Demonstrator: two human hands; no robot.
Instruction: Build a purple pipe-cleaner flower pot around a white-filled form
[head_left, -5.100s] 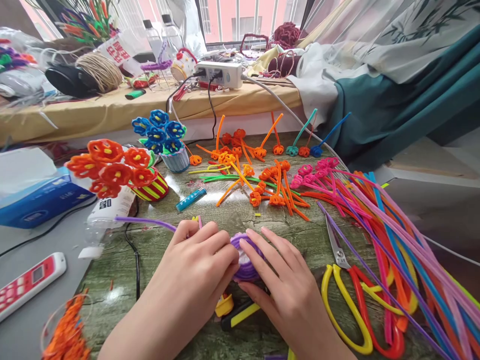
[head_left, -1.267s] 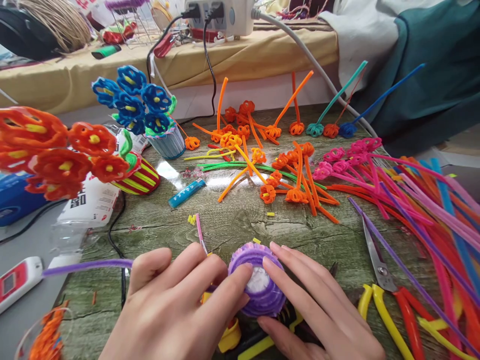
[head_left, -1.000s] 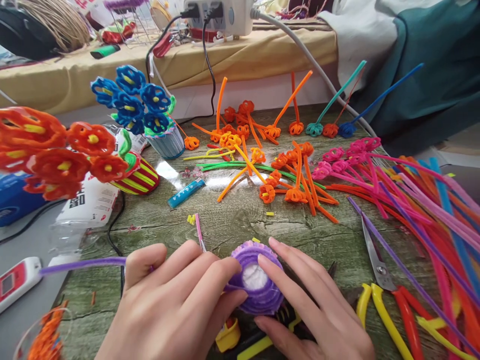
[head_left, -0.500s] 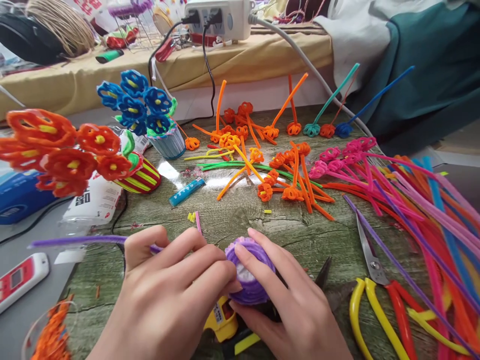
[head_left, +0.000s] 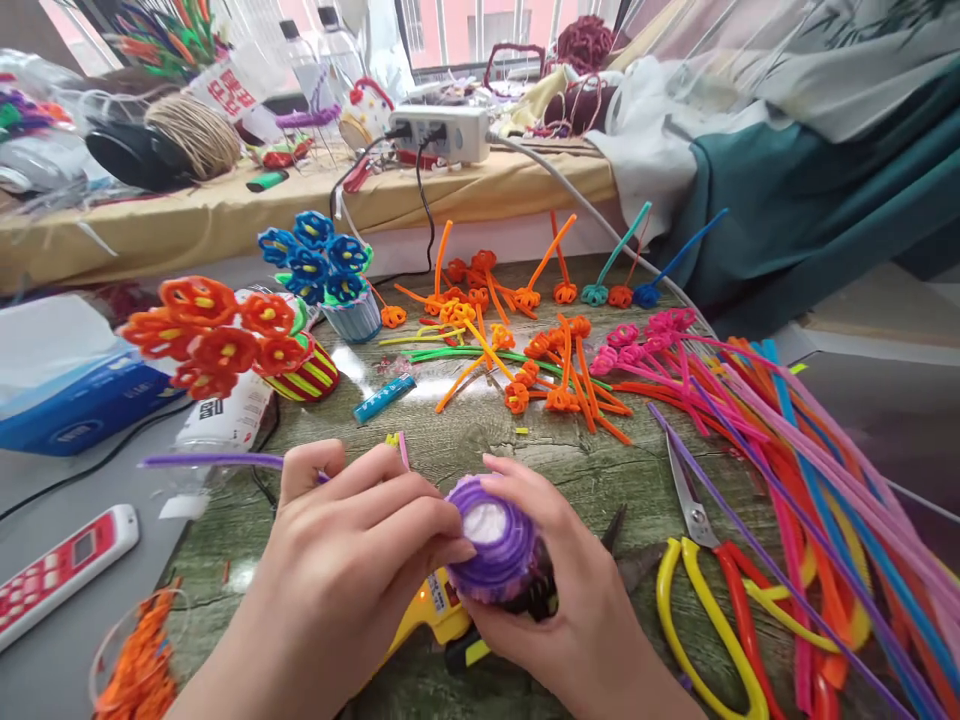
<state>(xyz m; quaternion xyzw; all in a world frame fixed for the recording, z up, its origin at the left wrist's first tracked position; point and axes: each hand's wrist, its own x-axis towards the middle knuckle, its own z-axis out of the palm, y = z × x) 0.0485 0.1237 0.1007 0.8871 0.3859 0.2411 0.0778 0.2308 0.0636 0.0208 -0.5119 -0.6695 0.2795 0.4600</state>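
The right hand (head_left: 559,565) curves around the side of a purple coiled piece (head_left: 499,560), thumb and fingers spread about it, its round white centre tipped up toward the viewer. The left hand (head_left: 356,555) pinches a purple stem (head_left: 214,461) between thumb and forefinger at the coil's left rim; the stem's free end runs out past the knuckles toward the table's left edge.

Close beneath the hands, a yellow tool (head_left: 442,612) with a label lies partly hidden, leaving little room below the coil. Just right of the right hand are dark pointed tips (head_left: 637,560), then scissors (head_left: 697,525), blades pointing away, handles reaching the lower border of the view.

Ahead, a band of wood grain on the green table (head_left: 457,435) gives the fingers space before the teal tube (head_left: 384,398) and the scattered orange flowers (head_left: 517,395). A thick bundle of coloured stems (head_left: 832,480) crowds the right side. Two flower pots, one orange (head_left: 300,375) and one blue (head_left: 352,315), stand at the left, and a cloth-covered ledge (head_left: 262,220) bounds the far edge. Past the left edge, a red-and-white handset (head_left: 67,570) lies on a grey surface (head_left: 45,680).
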